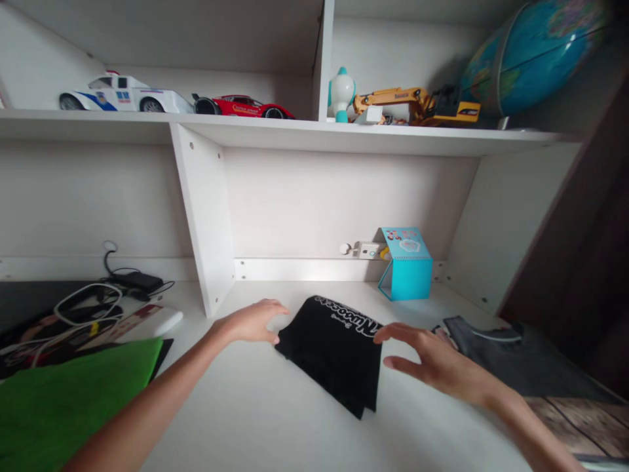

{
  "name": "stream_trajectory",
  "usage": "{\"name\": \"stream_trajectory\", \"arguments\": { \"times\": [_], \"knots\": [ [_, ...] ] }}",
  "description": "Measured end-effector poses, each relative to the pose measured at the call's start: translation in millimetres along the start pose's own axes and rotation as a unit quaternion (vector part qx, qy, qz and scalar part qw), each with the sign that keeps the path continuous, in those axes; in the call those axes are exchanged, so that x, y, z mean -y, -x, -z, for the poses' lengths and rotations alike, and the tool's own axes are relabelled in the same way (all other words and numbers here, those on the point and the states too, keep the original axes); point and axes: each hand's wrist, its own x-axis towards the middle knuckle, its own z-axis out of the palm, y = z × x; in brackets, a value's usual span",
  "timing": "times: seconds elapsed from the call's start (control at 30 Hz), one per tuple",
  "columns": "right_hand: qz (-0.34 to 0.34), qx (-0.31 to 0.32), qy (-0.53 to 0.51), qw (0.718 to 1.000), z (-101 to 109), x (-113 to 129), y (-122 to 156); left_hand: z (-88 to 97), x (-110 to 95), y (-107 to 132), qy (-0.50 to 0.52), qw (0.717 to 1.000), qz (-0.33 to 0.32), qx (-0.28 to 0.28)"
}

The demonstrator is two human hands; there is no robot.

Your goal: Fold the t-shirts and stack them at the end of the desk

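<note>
A folded black garment (334, 360) with white lettering along its far edge lies flat on the white desk, turned at an angle. On its left side is my left hand (256, 321), fingers and thumb apart, the thumb tip at the cloth's left corner. My right hand (425, 354) hovers at the right edge with thumb and fingers spread, its index fingertip by the end of the lettering. Whether either fingertip presses on the cloth I cannot tell. Neither hand is closed on anything.
A grey garment (521, 360) lies at right; green cloth (83, 400), white cables (88, 305) and a black adapter (140, 282) lie at left. A blue desk calendar (411, 278) stands behind. The shelf above holds toy cars (240, 106), a yellow toy excavator (422, 108) and a globe (535, 56).
</note>
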Motion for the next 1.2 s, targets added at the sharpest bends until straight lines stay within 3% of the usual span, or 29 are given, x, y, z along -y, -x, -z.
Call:
{"name": "stream_trajectory", "arguments": {
  "times": [0.07,0.23,0.33,0.43,0.53,0.67,0.73,0.83,0.93,1.0,1.1,1.2],
  "knots": [
    [-0.015,-0.003,0.001,1.000,-14.3,-21.1,-15.8,-27.8,-20.8,-0.6,0.002,1.000,-0.028,0.003],
    [-0.022,0.009,0.035,0.999,-55.8,-68.6,-60.1,-116.0,-91.9,-12.5,-0.008,0.979,-0.203,0.015],
    [-0.044,0.012,0.064,0.997,-71.9,-79.1,-63.2,-148.3,-107.1,-18.1,-0.048,0.975,-0.217,-0.002],
    [-0.068,-0.003,0.097,0.993,-81.7,-70.4,-45.5,-146.0,-88.9,-19.7,-0.103,0.977,-0.185,-0.031],
    [-0.075,-0.005,0.122,0.990,-90.9,-35.5,-16.3,-121.4,-45.7,-21.2,-0.128,0.980,-0.143,-0.054],
    [0.015,0.038,0.031,0.999,-92.9,23.9,10.8,-90.0,17.6,-27.8,-0.130,0.989,-0.020,-0.074],
    [0.051,0.040,-0.018,0.998,-87.9,31.6,9.5,-83.2,36.7,-30.9,-0.114,0.989,0.060,-0.068],
    [-0.012,-0.019,0.042,0.999,-83.5,-2.7,-5.0,-84.9,40.1,-31.4,-0.065,0.990,0.106,-0.064],
    [-0.139,-0.033,0.107,0.984,-90.4,-63.5,-15.6,-94.7,22.4,-30.3,-0.023,0.997,0.053,-0.045],
    [-0.176,-0.021,0.107,0.978,-96.9,-95.9,-16.6,-102.3,8.2,-33.5,-0.011,1.000,0.016,-0.024],
    [-0.202,-0.035,0.110,0.973,-99.7,-119.6,-14.2,-112.3,-7.2,-47.5,-0.025,1.000,0.010,-0.017],
    [-0.257,-0.070,0.125,0.956,-95.2,-124.2,-11.0,-119.6,-14.1,-65.5,-0.046,0.995,0.041,-0.075]
  ]
}}
